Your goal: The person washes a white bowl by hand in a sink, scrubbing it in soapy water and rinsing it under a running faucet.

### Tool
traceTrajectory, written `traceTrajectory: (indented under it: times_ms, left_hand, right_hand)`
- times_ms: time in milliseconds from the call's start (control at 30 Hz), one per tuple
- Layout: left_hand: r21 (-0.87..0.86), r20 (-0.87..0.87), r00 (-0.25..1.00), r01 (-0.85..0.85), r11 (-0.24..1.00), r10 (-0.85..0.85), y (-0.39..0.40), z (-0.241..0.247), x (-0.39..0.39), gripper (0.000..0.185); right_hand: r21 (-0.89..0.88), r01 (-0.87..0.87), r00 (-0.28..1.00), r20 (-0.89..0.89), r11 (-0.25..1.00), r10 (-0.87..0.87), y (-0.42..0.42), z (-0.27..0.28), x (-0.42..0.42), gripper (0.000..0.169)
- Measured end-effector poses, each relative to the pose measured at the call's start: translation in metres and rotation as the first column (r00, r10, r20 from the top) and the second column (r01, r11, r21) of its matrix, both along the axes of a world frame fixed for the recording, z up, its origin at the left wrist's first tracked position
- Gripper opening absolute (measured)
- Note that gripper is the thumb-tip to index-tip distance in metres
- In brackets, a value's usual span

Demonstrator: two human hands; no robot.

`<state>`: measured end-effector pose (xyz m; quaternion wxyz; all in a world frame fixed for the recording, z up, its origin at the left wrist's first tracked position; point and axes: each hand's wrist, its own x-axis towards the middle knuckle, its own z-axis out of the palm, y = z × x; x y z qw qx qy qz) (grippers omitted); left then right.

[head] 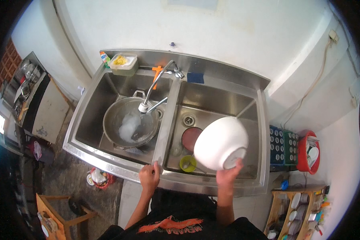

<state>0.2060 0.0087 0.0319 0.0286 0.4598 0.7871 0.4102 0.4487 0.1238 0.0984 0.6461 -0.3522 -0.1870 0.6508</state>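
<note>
My right hand [228,177] grips a large white bowl [217,139] by its foot. The bowl is tipped on its side over the right sink basin [210,96], its inside turned away from me. My left hand [149,177] is curled into a fist at the sink's front rim, by the divider, with nothing visible in it. Below the bowl, a reddish round dish [190,138] and a yellow-green cup [186,164] with a spoon lie in the basin. A big metal wok [111,124] with cloudy water and suds sits in the left basin.
A chrome faucet [156,85] arches over the wok. Along the back ledge are a plastic tub [123,70], an orange tool [156,72] and a blue cloth [195,77]. Bottle crates [283,144], a red basin of dishes [303,156] and a wooden dish rack [306,192] stand at right.
</note>
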Motion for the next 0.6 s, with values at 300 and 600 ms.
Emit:
traceTrajectory:
  times_ms: [300, 600]
  left_hand:
    - [0.008, 0.010, 1.000, -0.016, 1.000, 0.016, 0.004, -0.004, 0.001, 0.041]
    - [-0.234, -0.067, 0.995, -0.085, 0.969, 0.071, 0.020, -0.003, 0.000, 0.042]
  right_hand:
    - [-0.201, -0.095, 0.995, -0.054, 0.975, 0.086, -0.028, -0.029, -0.007, 0.070]
    - [-0.012, 0.036, 0.996, 0.081, 0.999, -0.035, -0.001, -0.021, 0.025, 0.074]
